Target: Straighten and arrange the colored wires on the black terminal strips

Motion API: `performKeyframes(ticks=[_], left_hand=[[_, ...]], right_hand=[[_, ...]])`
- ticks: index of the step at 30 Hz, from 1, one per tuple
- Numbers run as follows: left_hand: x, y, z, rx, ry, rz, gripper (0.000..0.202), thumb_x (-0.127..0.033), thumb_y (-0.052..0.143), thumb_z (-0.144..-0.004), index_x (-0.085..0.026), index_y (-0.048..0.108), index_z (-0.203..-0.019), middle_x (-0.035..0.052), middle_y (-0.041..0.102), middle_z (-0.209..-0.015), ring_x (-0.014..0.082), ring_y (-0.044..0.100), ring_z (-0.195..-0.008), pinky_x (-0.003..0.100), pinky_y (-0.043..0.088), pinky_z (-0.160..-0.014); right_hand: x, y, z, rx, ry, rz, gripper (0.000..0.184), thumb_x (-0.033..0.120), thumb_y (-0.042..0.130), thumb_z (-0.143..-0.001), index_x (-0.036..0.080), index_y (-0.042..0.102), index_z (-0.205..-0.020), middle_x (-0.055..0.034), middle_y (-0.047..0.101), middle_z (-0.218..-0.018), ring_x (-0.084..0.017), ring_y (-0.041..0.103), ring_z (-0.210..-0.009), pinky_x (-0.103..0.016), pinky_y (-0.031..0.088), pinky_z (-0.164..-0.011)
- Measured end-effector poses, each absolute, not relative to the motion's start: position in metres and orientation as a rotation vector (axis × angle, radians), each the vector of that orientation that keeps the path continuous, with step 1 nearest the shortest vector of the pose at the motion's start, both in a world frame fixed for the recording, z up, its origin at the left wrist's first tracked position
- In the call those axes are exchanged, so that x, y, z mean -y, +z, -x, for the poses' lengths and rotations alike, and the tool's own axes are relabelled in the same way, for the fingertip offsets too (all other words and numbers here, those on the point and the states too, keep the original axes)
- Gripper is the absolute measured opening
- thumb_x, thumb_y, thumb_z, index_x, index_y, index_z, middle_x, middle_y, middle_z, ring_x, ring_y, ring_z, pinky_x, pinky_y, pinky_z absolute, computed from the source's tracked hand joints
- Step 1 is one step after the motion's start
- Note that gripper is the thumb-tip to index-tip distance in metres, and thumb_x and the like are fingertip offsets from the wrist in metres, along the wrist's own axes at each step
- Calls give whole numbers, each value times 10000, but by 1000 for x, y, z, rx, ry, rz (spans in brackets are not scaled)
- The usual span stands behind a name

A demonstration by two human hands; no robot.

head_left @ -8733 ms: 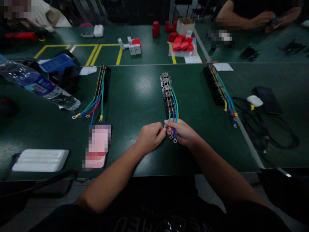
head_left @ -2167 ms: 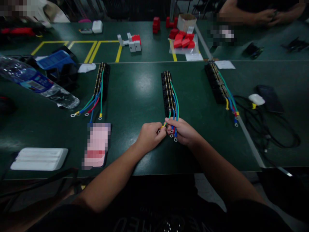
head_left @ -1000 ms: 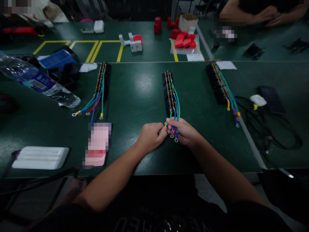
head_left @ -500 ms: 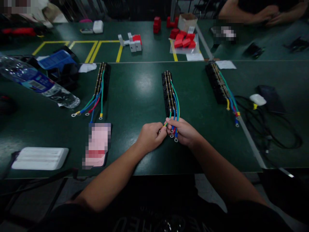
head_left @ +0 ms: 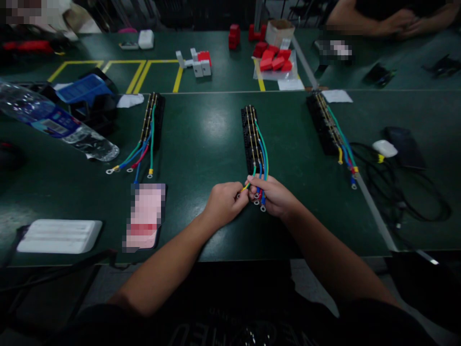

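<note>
A long black terminal strip with brass-coloured bars lies on the dark green table, and coloured wires run from its near end. My left hand pinches the end of a green wire with a yellow sleeve and a ring terminal. Just right of it, my right hand is closed around the bundle of wires, blue and green among them. Several ring terminals poke out below those fingers. The fingertips of both hands nearly meet.
Similar wired strips lie to the left and right. A pink-screened phone, a white power bank and a water bottle are at left. Red parts lie farther back. A person's hands rest across the table.
My left hand has drawn the green wire's end very slightly left and down. Otherwise hardly anything differs.
</note>
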State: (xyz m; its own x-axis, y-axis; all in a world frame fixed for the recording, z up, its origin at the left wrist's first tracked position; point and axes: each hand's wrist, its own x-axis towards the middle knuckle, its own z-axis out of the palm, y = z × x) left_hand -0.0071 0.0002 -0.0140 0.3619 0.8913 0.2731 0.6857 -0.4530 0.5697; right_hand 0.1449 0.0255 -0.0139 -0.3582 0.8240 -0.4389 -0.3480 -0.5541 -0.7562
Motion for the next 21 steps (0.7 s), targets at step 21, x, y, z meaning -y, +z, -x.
performKeyframes(ticks=[21], left_hand=[[1, -12, 7, -1392, 795, -2249, 280, -238, 474, -829, -170, 453, -558, -33, 428, -506, 91, 393, -482, 245, 257, -508]], right_hand=[[-26, -17, -145, 723, 1980, 1082, 237, 290, 689, -734, 159, 518, -636, 38, 522, -502, -63, 489, -439, -196, 374, -456]])
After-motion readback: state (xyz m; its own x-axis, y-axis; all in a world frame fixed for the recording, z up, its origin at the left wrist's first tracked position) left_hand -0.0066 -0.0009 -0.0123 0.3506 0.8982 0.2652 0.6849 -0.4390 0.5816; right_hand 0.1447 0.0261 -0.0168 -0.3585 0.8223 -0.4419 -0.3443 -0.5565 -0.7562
